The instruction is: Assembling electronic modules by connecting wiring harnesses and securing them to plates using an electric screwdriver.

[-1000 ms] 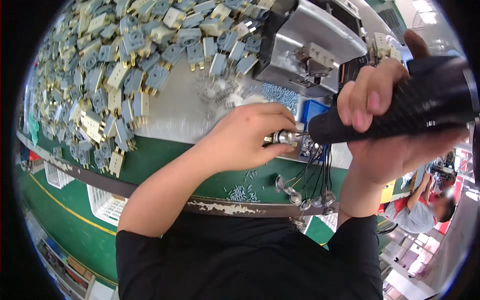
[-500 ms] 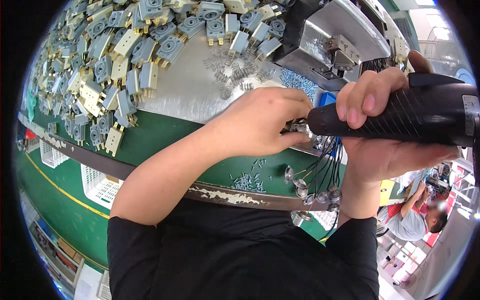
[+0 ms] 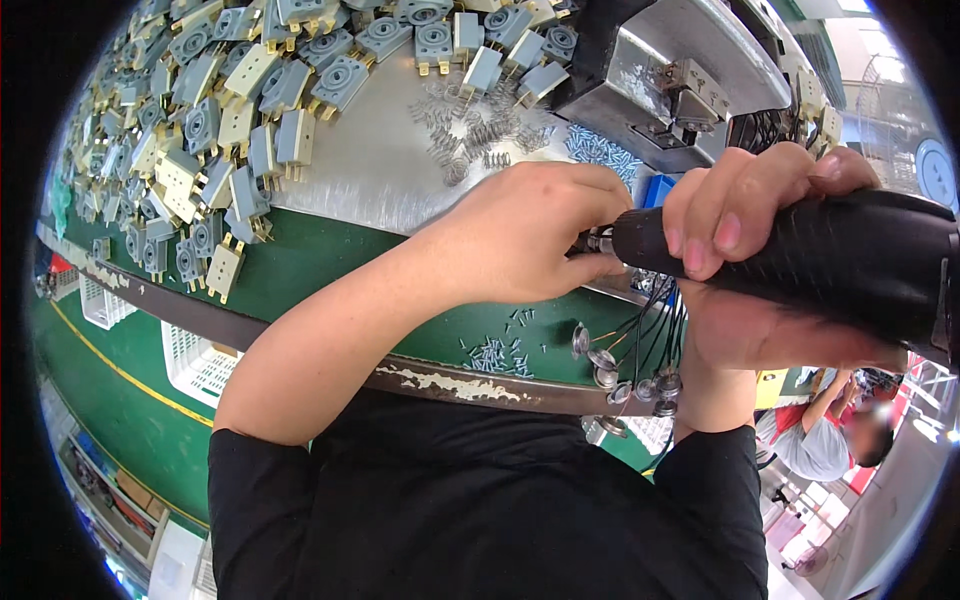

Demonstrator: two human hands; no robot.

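My right hand [image 3: 750, 220] is wrapped round a black electric screwdriver [image 3: 830, 260], which lies almost level with its nose pointing left. That nose meets the fingertips of my left hand [image 3: 560, 235]. The left fingers are closed in a pinch, and a sliver of shiny metal shows between them; most of that piece is hidden. Below the screwdriver's nose hang several dark wires with round metal discs [image 3: 603, 368] on their ends, over the table's near edge. Loose small screws [image 3: 495, 355] lie on the green mat under my left forearm.
Grey-and-cream plug-like housings [image 3: 340, 82] with brass prongs are heaped at the far left. Coil springs [image 3: 470, 125] and bluish screws [image 3: 600, 150] lie on the metal plate [image 3: 350, 180]. A metal fixture [image 3: 690, 60] stands far right. Another person [image 3: 820, 440] sits at right.
The screwdriver's rear end has dipped slightly, and my right fingers have shifted on its body. My left hand stays at the screwdriver's nose, nearly still.
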